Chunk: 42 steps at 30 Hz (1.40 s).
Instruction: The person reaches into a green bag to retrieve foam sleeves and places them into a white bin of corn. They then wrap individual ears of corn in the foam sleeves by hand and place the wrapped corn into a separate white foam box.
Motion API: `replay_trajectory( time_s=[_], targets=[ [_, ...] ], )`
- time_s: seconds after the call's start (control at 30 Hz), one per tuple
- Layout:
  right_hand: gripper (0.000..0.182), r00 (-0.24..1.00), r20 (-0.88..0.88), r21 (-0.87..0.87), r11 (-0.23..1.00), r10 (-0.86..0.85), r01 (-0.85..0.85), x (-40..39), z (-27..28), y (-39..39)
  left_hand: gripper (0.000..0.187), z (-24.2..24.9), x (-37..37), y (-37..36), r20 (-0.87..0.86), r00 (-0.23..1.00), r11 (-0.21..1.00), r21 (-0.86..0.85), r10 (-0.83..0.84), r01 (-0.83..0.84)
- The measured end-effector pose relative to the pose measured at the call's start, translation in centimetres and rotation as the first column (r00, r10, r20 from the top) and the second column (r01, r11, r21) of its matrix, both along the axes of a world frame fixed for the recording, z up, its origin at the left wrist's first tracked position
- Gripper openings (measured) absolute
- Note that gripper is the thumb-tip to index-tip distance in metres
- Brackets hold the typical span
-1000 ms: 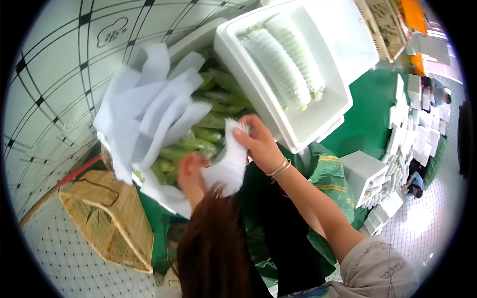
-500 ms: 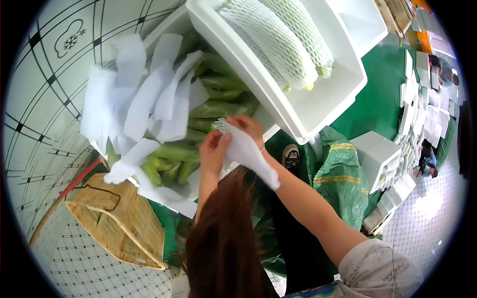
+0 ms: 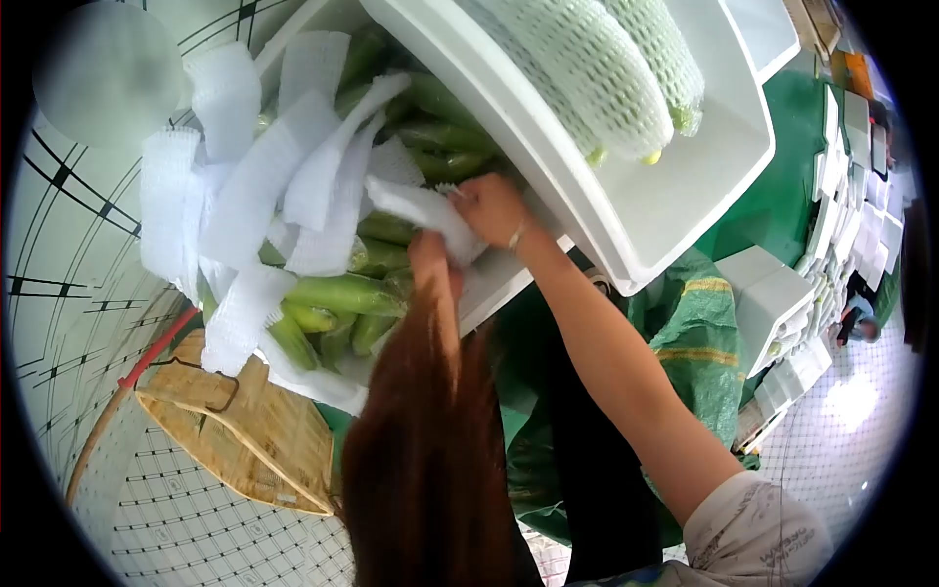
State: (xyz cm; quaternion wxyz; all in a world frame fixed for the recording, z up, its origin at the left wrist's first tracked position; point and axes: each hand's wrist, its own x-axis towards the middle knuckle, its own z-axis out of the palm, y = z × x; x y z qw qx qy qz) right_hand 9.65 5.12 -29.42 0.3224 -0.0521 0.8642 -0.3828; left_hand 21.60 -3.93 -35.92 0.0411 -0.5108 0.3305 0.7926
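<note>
My right hand (image 3: 489,210) pinches the edge of a white foam net sleeve (image 3: 411,207). Against the sleeve's lower side is my left hand (image 3: 433,262), its fingers curled at the foam and partly hidden. Beneath both hands, long green vegetables (image 3: 342,295) in clear plastic film lie in a white foam box (image 3: 481,308). More foam net sleeves (image 3: 259,186) are heaped over the vegetables on the left. Across the box's upper right sits a second white foam box (image 3: 597,230) holding several vegetables in foam nets (image 3: 616,73).
A yellow-brown basket (image 3: 245,430) stands on the floor at lower left, beside a pole (image 3: 103,421) with a red section. On the right are a green woven sack (image 3: 694,323) and several stacked white foam boxes (image 3: 763,293). Long hair (image 3: 421,470) hangs across the lower middle.
Both hands have moved up and forward over the vegetables with the sleeve. The sleeve has swung from lying along my right forearm to lying across the box. My view has shifted slightly.
</note>
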Motion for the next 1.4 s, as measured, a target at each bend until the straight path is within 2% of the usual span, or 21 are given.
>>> replay_trajectory(
  time_s=[0.03,0.13,0.23,0.37,0.43,0.5,0.57,0.63,0.67,0.7,0.77,0.9,0.93,1.0,1.03,1.1,1.13,1.17,1.23,1.37,1.4],
  targets=[
    [0.025,0.996,0.076,0.007,0.999,0.038,-0.038,0.0,2.8,0.0,0.036,-0.1,1.3,-0.4,-0.127,0.989,0.98,0.189,0.081,-0.056],
    [0.027,0.945,0.328,-0.106,0.994,0.008,0.028,1.4,12.3,-0.8,0.037,8.9,1.7,-2.4,-0.008,0.994,0.947,0.304,0.112,-0.104],
    [0.026,0.949,0.285,-0.298,0.929,-0.133,0.219,3.7,15.4,-2.0,0.038,15.8,0.8,-4.3,-0.002,0.99,0.921,0.366,0.144,-0.133],
    [0.026,0.932,0.311,-0.21,0.943,-0.185,0.258,3.0,10.7,-4.1,0.04,17.9,-2.8,-6.3,-0.055,0.993,0.909,0.409,0.104,-0.073],
    [0.027,0.906,0.191,-0.217,0.884,-0.378,0.415,2.3,6.6,-5.4,0.042,14.5,-2.8,-6.9,-0.105,0.994,0.912,0.407,-0.018,0.059],
    [0.028,0.89,0.159,-0.187,0.873,-0.427,0.451,1.6,2.3,-5.5,0.043,9.7,-2.5,-6.7,-0.092,0.992,0.994,0.06,-0.086,0.092],
    [0.029,0.872,0.132,-0.15,0.86,-0.472,0.488,0.8,-1.2,-5.4,0.046,9.3,-4.6,-6.3,0.079,0.987,0.99,0.016,-0.142,0.141],
    [0.029,0.831,0.277,-0.193,0.82,-0.482,0.539,0.5,-4.1,-5.1,0.041,6.4,-5.0,-5.8,0.141,0.99,0.992,-0.126,0.008,0.01],
    [0.029,0.766,0.392,-0.23,0.752,-0.509,0.618,0.6,-5.9,-5.2,0.038,-1.1,-2.1,-6.9,0.18,0.871,0.666,-0.58,-0.456,0.469],
    [0.029,0.767,0.39,-0.229,0.753,-0.51,0.617,0.7,-7.5,-5.2,0.038,-1.8,-3.1,-6.6,0.178,0.872,0.669,-0.578,-0.456,0.468],
    [0.028,0.419,0.735,-0.338,0.247,-0.533,0.908,1.5,-9.6,-5.3,0.037,-1.6,-5.6,-5.7,0.07,0.974,0.698,-0.686,-0.217,0.205],
    [0.029,0.489,0.525,-0.279,0.402,-0.697,0.872,1.9,-7.0,-5.9,0.035,0.3,-8.4,-4.9,-0.049,0.989,0.731,-0.668,0.142,-0.138],
    [0.029,0.492,0.522,-0.291,0.397,-0.696,0.871,1.6,-6.1,-5.8,0.036,1.1,-8.2,-5.2,-0.007,0.985,0.854,-0.497,0.173,-0.153],
    [0.032,0.743,0.356,-0.328,0.669,-0.567,0.667,2.7,-3.3,-5.1,0.036,7.1,-7.1,-4.6,0.09,0.991,0.976,-0.202,0.103,-0.083],
    [0.034,0.843,0.268,-0.322,0.782,-0.466,0.534,3.4,-1.4,-4.6,0.034,8.4,-5.4,-4.6,0.011,0.993,0.985,-0.121,0.122,-0.12],
    [0.033,0.624,0.608,-0.035,0.768,-0.491,0.639,3.1,7.3,-4.3,0.032,13.7,-3.6,-4.2,0.031,0.989,0.989,0.022,0.146,-0.147],
    [0.034,0.759,0.462,-0.07,0.835,-0.458,0.546,3.3,10.3,-4.2,0.034,15.6,-2.3,-4.3,0.09,0.984,0.973,0.159,0.153,-0.166],
    [0.034,0.859,0.306,-0.076,0.889,-0.41,0.451,4.0,12.5,-3.8,0.036,15.7,0.5,-4.6,-0.063,0.993,0.957,0.279,0.098,-0.077],
    [0.033,0.888,0.257,-0.036,0.915,-0.381,0.403,4.9,14.4,-2.9,0.038,20.0,-0.1,-3.3,-0.055,0.967,0.867,0.459,0.248,-0.196],
    [0.026,0.946,0.023,-0.056,0.945,-0.322,0.323,7.6,15.8,-0.5,0.037,20.8,-0.1,-2.0,0.017,0.971,0.906,0.356,0.24,-0.23],
    [0.027,0.956,0.04,-0.104,0.951,-0.289,0.292,7.0,18.0,0.4,0.036,22.1,-0.6,-1.7,-0.089,0.995,0.987,0.152,0.055,-0.041]
  ],
)
